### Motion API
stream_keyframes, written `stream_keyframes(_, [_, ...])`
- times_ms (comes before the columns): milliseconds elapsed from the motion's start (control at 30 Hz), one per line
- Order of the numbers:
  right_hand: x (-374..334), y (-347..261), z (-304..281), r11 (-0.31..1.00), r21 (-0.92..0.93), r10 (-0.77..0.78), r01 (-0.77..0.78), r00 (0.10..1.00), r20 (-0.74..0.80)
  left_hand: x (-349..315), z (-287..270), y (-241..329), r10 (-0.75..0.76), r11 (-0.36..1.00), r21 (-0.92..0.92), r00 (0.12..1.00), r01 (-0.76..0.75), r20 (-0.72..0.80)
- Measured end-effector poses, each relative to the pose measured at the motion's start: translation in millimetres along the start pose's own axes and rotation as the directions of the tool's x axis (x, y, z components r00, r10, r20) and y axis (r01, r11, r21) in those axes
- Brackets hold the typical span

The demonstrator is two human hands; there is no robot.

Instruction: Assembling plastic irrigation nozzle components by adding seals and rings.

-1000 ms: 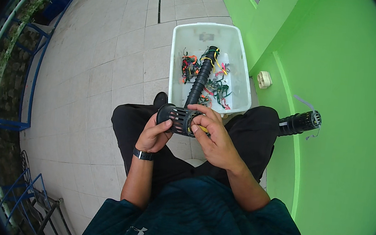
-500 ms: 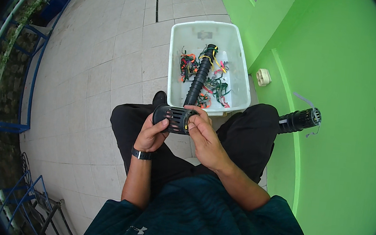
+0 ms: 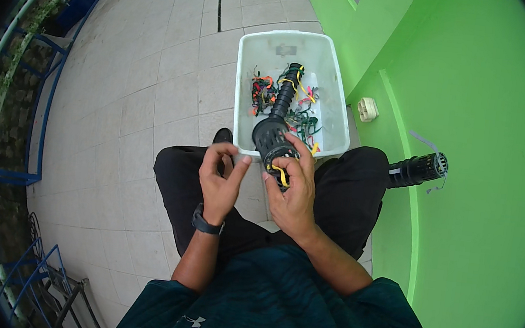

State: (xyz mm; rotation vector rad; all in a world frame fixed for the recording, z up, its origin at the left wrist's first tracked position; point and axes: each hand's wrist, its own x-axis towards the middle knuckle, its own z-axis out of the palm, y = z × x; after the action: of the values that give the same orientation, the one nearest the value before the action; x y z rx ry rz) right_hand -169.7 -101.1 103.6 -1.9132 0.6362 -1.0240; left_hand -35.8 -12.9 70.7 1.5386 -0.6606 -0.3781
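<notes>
A black slotted net cup is gripped in my right hand, tilted over the near rim of a white plastic bin. A yellow strip hangs through the cup's end beside my right fingers. My left hand is off the cup, just to its left. Its thumb and fingers are curved and apart, with nothing between them. Inside the bin lies a long stack of nested black cups, partly hidden by the held one. Tangled coloured strips surround that stack.
Another black cup stack with a grey strip rests beyond my right knee, against the green wall. A cream socket box sits low on the wall. Blue railings run along the far left of the tiled floor.
My left hand has let go of the cup. The cup has turned from sideways to pointing toward the bin, in my right hand. Its yellow strip now shows more.
</notes>
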Motion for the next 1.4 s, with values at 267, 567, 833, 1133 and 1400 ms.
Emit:
stream_keyframes(267, [5,1,7,0.941,-0.326,-0.129,0.089,0.986,-0.104,-5,26,54,0.464,0.759,0.469,0.88,-0.452,0.097])
stream_keyframes(567, [10,-2,-14,0.944,-0.328,-0.083,0.031,0.986,-0.145,-4,25,35,0.006,0.98,-0.201,1.0,-0.008,-0.014])
stream_keyframes(833, [-11,10,-141,0.973,-0.233,-0.08,0.006,0.946,-0.314,8,17,57,0.037,0.968,-0.244,0.943,0.048,0.332])
stream_keyframes(1133, [-175,97,-264,0.582,-0.435,0.336,-0.687,0.691,-0.641,19,5,-17,-0.343,0.939,0.164,0.789,0.302,0.51])
stream_keyframes(1400, [-308,239,-181,0.509,-0.457,0.625,-0.729,0.678,-0.386,18,0,-20,-0.431,0.898,0.308,0.769,0.314,0.473])
